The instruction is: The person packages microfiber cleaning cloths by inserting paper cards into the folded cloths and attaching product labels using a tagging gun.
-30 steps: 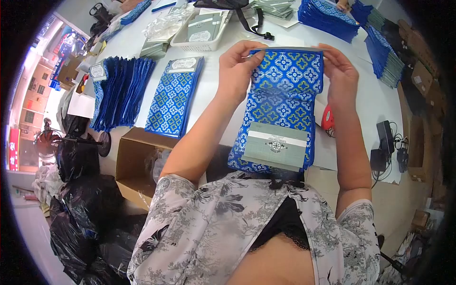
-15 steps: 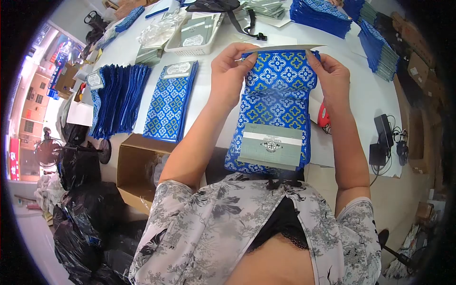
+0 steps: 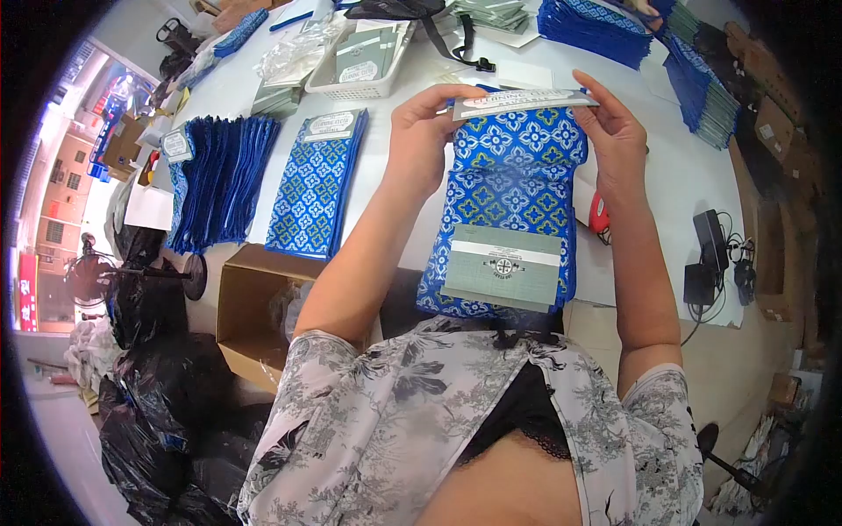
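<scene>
A blue patterned cloth, seemingly folded or stacked, lies at the near table edge. Over its top edge sits a grey and white label card, its printed face turned toward me. My left hand pinches the card's left end, fingers behind it. At the right end, my right hand holds the card with the thumb in front and a finger stretched up behind. A second grey card with a white band lies flat on the lower part of the cloth.
To the left are a labelled cloth pile and a row of folded blue cloths. A white basket holds more cards. Farther back are blue cloth stacks. A red tool and black adapters lie right.
The label card has tipped forward over the cloth's top edge, so its printed front now shows. My right index finger has lifted and straightened.
</scene>
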`<state>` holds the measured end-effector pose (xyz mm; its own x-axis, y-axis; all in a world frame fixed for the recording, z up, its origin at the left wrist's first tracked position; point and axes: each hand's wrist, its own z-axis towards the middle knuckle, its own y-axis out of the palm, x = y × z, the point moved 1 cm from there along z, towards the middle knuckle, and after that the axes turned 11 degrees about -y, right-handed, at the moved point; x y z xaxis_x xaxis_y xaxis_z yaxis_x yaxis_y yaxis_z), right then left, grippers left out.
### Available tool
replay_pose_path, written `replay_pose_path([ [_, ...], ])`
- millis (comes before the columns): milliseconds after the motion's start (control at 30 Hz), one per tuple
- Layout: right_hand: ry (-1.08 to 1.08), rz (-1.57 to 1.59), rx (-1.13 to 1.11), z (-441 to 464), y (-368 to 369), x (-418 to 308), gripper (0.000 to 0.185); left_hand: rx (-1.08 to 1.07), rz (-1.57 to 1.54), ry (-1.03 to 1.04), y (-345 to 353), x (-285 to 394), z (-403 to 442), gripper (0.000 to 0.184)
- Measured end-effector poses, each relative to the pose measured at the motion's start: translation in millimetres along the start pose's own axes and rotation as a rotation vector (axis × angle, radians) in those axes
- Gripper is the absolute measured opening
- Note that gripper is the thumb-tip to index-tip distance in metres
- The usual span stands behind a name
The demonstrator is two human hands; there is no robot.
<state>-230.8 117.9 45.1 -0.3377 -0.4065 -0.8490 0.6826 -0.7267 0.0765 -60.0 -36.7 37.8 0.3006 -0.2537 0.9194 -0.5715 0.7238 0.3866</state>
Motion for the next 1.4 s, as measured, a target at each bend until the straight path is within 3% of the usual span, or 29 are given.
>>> replay_pose_path([
  [133,0.006,0.069,-0.026,0.5,-1.4,-0.2,0.037,-0.013,-0.01,-0.043,2.2,1.5,0.9,0.033],
  [200,-0.084,0.061,-0.103,2.2,-10.9,13.9,0.028,-0.008,-0.031,-0.057,2.2,0.1,1.8,0.033],
  [433,-0.135,0.044,-0.054,0.4,-19.9,35.2,0.019,0.003,0.036,-0.008,2.1,-6.4,4.1,0.031],
  [533,-0.055,0.037,-0.001,-1.8,-14.2,14.9,0.02,0.007,0.085,0.009,1.3,-7.7,4.1,0.033],
  [633,0.129,0.289,-0.113,-2.9,-8.2,-12.8,0.025,-0.01,0.159,0.059,3.4,-6.0,2.7,0.03],
  [767,0.043,0.049,-0.1,-5.5,-6.6,-3.0,0.029,-0.099,0.335,0.163,3.7,-0.8,2.2,0.028],
  [933,-0.093,-0.023,-0.032,-7.4,-9.2,5.8,0.03,-0.165,0.279,0.09,18.8,15.2,-5.2,0.047],
  [1167,-0.144,-0.085,-0.011,-9.0,-8.5,3.8,0.029,-0.267,0.297,-0.004,8.8,21.0,-4.4,0.041],
  [1400,-0.124,-0.124,0.006,-10.3,-9.5,3.0,0.028,-0.303,0.567,-0.088,0.4,33.5,-9.6,0.036],
])
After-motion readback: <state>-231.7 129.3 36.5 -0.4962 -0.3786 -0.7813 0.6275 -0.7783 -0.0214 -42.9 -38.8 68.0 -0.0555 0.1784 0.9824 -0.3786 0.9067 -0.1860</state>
